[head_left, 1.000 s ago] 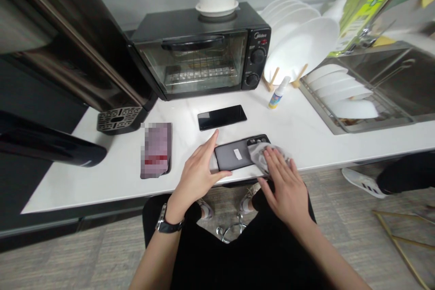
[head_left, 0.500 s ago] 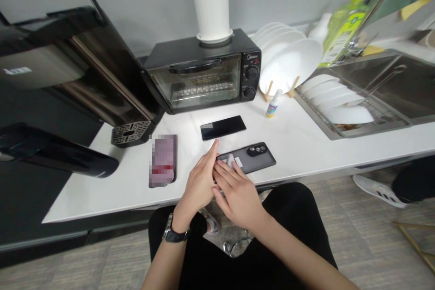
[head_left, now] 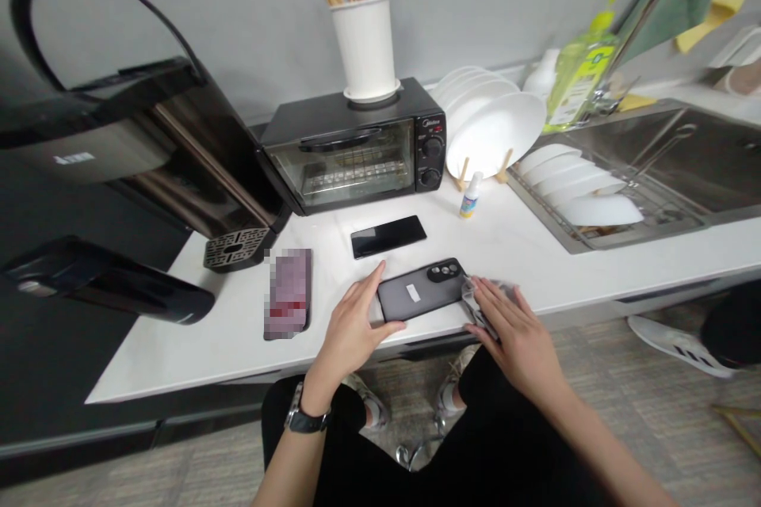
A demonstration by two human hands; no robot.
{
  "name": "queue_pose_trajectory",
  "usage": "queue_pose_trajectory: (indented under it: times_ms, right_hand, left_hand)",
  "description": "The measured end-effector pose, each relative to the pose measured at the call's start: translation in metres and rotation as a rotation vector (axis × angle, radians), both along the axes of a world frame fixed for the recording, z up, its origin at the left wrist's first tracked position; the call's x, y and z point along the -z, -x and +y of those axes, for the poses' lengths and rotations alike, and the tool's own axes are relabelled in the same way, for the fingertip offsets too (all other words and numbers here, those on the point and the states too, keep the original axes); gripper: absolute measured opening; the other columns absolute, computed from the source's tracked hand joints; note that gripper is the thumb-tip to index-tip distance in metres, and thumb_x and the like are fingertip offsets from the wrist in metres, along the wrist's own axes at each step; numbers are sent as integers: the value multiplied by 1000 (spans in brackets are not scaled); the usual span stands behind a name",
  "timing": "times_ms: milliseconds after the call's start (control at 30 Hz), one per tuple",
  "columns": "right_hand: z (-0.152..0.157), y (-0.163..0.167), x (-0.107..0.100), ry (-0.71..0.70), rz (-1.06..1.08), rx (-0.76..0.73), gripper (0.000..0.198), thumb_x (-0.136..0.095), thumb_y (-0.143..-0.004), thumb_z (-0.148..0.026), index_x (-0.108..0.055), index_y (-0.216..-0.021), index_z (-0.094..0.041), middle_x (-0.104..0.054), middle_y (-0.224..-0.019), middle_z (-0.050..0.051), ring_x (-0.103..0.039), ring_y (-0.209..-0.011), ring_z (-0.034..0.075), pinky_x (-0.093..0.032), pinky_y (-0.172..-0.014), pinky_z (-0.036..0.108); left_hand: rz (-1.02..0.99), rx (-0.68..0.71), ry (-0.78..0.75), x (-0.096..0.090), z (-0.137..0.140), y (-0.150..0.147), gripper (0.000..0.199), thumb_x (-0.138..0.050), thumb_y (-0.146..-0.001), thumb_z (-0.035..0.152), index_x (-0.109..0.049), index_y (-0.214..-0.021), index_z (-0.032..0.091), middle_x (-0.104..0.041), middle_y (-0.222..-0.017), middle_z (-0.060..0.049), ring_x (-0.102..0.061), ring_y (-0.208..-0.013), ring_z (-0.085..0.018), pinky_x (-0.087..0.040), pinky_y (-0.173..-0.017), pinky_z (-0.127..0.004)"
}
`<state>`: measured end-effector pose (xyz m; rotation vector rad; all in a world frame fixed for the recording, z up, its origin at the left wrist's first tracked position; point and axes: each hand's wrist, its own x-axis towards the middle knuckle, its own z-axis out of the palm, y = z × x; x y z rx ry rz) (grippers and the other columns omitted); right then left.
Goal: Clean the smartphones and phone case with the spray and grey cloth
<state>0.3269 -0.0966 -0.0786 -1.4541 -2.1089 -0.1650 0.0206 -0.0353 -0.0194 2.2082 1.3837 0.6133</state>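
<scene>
A grey phone (head_left: 392, 300) in a dark-edged case lies back up on the counter, its camera block to the right and a white label on its back. My left hand (head_left: 350, 325) frames the phone's left end, forefinger at the far corner and thumb along the near edge. At the phone's right end, my right hand (head_left: 514, 329) presses on a thin greyish, crumpled sheet (head_left: 476, 309), cloth or film; I cannot tell which. Behind lies a black phone (head_left: 389, 237), screen up. Left of my left hand is another phone (head_left: 290, 293) with a blurred screen.
A small spray bottle (head_left: 470, 196) stands before the racked plates (head_left: 505, 131). A toaster oven (head_left: 357, 162) carries a white utensil holder (head_left: 367, 47). Left are a drinks machine (head_left: 196, 150) and a black bottle (head_left: 119, 281). The sink (head_left: 701, 166) is at right; the counter's front edge is near.
My right hand has slid right from the phone's left part to its right end with the greyish sheet, uncovering the label. My left hand has spread around the left end. The camera view has shifted.
</scene>
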Motion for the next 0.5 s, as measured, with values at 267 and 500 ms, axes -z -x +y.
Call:
queue_pose_trajectory:
  times_ms: [267,500]
  right_hand:
    - [-1,6,-11,-96,326,44,49,-45,-109,-19,-51,-157,-28,-67,-149,8,-64,-137,24,-56,-114,46]
    - [-14,42,-26,17,37,-249,47,-45,-109,-15,-55,-153,-23,-62,-154,8,-54,-148,23,-48,-122,50]
  left_hand:
    - [76,74,-64,-15,35,-1,89,-73,-95,48,-25,-169,33,-25,-178,-9,-23,-165,-32,-25,-133,-56]
    - [199,-8,-164,-1,120,-2,77,-79,-89,50,-53,-155,20,-47,-166,-18,-39,-157,-38,-33,-128,-57]
